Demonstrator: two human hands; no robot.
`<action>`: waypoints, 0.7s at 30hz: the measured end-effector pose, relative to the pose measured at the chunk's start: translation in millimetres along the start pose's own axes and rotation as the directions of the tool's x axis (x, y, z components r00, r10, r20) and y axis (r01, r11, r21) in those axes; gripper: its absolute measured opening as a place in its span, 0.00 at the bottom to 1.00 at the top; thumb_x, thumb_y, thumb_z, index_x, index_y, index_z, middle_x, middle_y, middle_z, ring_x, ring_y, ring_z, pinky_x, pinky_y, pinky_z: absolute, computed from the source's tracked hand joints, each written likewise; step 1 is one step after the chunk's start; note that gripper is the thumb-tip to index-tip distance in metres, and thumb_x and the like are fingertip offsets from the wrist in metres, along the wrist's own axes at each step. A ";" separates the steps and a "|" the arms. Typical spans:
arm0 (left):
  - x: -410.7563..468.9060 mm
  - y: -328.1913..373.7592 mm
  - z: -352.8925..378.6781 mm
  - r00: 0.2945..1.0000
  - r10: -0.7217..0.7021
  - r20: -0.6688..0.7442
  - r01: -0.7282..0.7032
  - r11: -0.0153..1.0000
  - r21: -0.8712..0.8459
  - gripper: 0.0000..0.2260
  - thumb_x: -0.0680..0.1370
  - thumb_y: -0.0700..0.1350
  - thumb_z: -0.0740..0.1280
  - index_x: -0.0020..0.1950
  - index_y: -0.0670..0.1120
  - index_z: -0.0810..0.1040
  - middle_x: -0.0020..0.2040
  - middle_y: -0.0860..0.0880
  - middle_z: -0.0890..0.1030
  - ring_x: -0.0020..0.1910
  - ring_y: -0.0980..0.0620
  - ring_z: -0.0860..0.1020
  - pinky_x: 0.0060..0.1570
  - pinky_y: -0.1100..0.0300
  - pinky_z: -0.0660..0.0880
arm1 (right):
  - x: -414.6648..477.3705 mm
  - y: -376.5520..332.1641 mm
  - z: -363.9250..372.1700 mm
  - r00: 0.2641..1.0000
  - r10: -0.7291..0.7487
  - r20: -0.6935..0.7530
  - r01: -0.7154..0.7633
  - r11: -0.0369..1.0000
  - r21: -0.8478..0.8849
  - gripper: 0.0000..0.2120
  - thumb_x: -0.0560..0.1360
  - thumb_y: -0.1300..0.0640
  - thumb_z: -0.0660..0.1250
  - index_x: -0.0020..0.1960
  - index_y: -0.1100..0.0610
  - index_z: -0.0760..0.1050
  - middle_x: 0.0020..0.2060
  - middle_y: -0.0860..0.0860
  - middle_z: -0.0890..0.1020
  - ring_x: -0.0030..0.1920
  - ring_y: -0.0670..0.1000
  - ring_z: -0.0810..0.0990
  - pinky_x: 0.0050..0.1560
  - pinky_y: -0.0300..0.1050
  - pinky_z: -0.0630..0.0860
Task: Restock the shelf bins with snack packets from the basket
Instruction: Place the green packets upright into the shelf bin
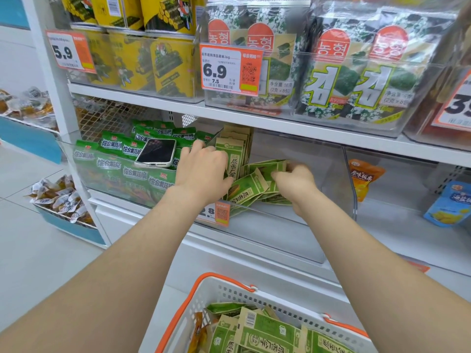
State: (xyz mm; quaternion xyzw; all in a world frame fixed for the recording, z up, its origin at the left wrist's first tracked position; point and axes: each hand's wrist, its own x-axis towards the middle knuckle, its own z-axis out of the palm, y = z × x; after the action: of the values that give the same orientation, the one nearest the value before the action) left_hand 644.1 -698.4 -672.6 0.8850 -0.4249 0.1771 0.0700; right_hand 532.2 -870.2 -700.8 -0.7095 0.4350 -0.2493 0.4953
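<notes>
Hands inside the bin (280,225): my left hand (204,166) holds upright packets (230,149), my right hand (293,180) pinches fallen packets (257,184); a careless nudge may dislodge the nearby phone (156,152).

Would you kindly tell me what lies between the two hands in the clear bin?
In the head view, a loose heap of green-and-tan snack packets lies between the left hand and the right hand; both hands touch it.

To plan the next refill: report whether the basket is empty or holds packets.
Not empty. Green-and-tan snack packets lie heaped in the white basket; its bottom is out of frame, so the amount cannot be told.
</notes>
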 end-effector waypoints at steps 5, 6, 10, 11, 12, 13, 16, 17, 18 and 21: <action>-0.7 -1.5 -0.9 1.000 -0.003 0.000 0.003 1.000 0.001 0.15 0.77 0.62 0.70 0.55 0.52 0.81 0.54 0.50 0.82 0.62 0.41 0.71 0.56 0.45 0.69 | -9.6 -4.2 10.4 0.992 -0.029 0.126 0.014 0.993 0.113 0.22 0.68 0.39 0.80 0.55 0.48 0.77 0.50 0.49 0.85 0.52 0.53 0.85 0.54 0.57 0.84; -1.0 -1.2 -0.9 1.000 -0.004 0.000 0.004 1.000 0.003 0.15 0.77 0.62 0.70 0.54 0.52 0.81 0.55 0.50 0.82 0.62 0.41 0.71 0.56 0.45 0.69 | -9.8 -1.8 12.4 0.991 -0.066 0.119 0.061 0.997 0.046 0.24 0.67 0.43 0.82 0.56 0.48 0.76 0.51 0.48 0.84 0.53 0.53 0.84 0.53 0.57 0.84; -1.0 -0.1 -1.0 1.000 -0.025 0.006 0.025 1.000 0.004 0.16 0.75 0.62 0.72 0.54 0.52 0.80 0.56 0.50 0.82 0.63 0.39 0.71 0.59 0.44 0.68 | -13.6 -6.6 10.8 0.969 -0.243 0.040 0.243 0.913 -0.328 0.31 0.71 0.55 0.80 0.69 0.50 0.70 0.53 0.49 0.77 0.56 0.55 0.78 0.56 0.50 0.80; -0.7 -0.1 -1.0 0.999 -0.031 0.008 0.031 1.000 0.005 0.16 0.75 0.62 0.73 0.54 0.52 0.80 0.56 0.49 0.82 0.62 0.39 0.71 0.60 0.43 0.68 | -16.2 -11.4 9.2 0.963 -0.266 0.033 0.255 0.872 -0.417 0.29 0.71 0.56 0.78 0.68 0.52 0.69 0.52 0.51 0.76 0.54 0.57 0.77 0.53 0.48 0.77; -0.4 -0.1 -0.9 0.999 -0.034 0.010 0.034 0.999 0.007 0.17 0.75 0.62 0.73 0.55 0.52 0.80 0.56 0.49 0.82 0.62 0.38 0.72 0.60 0.43 0.68 | -20.7 -17.7 7.4 0.959 -0.282 0.029 0.261 0.838 -0.480 0.25 0.71 0.57 0.76 0.64 0.53 0.69 0.51 0.52 0.77 0.52 0.59 0.77 0.50 0.49 0.76; -0.1 0.0 -1.0 0.999 -0.036 0.011 0.036 0.999 0.010 0.17 0.74 0.62 0.73 0.55 0.52 0.80 0.56 0.49 0.81 0.62 0.38 0.72 0.59 0.43 0.68 | -24.4 -23.0 6.8 0.953 -0.301 0.028 0.271 0.811 -0.518 0.23 0.70 0.57 0.74 0.61 0.54 0.69 0.50 0.53 0.78 0.50 0.60 0.78 0.48 0.49 0.76; 0.6 0.0 -1.5 0.999 -0.042 0.018 0.042 0.999 0.013 0.17 0.73 0.62 0.73 0.54 0.51 0.80 0.56 0.49 0.81 0.61 0.38 0.71 0.58 0.44 0.67 | -32.5 -32.1 10.7 0.932 -0.354 0.077 0.336 0.765 -0.549 0.17 0.69 0.54 0.74 0.54 0.54 0.73 0.49 0.52 0.79 0.48 0.57 0.76 0.46 0.48 0.75; 0.7 0.0 -1.9 0.999 -0.042 0.023 0.042 0.999 0.011 0.18 0.73 0.61 0.73 0.55 0.51 0.80 0.57 0.49 0.81 0.61 0.38 0.71 0.59 0.44 0.68 | -32.8 -33.0 13.0 0.925 -0.367 0.103 0.363 0.764 -0.534 0.14 0.69 0.52 0.75 0.51 0.52 0.75 0.48 0.50 0.79 0.49 0.56 0.75 0.47 0.48 0.74; 0.9 -0.1 -2.7 0.999 -0.040 0.028 0.039 0.999 0.006 0.18 0.73 0.61 0.74 0.55 0.51 0.79 0.57 0.49 0.81 0.62 0.39 0.70 0.59 0.44 0.68 | -32.8 -34.5 14.9 0.915 -0.383 0.125 0.391 0.771 -0.503 0.11 0.69 0.51 0.76 0.47 0.49 0.76 0.47 0.48 0.80 0.49 0.55 0.76 0.47 0.48 0.75; 0.9 -0.1 -3.7 0.999 -0.042 0.032 0.043 0.999 -0.023 0.24 0.71 0.60 0.75 0.60 0.49 0.75 0.58 0.48 0.80 0.63 0.40 0.69 0.59 0.43 0.67 | -25.4 -36.6 23.2 0.908 -0.394 0.141 0.418 0.840 -0.346 0.08 0.70 0.45 0.78 0.40 0.45 0.80 0.39 0.45 0.85 0.45 0.51 0.83 0.47 0.47 0.80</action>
State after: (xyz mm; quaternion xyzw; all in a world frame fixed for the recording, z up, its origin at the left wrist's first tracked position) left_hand 643.8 -697.9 -668.8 0.8957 -0.4091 0.1565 0.0772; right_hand 551.3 -832.2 -674.1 -0.8731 0.2976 -0.2395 0.3031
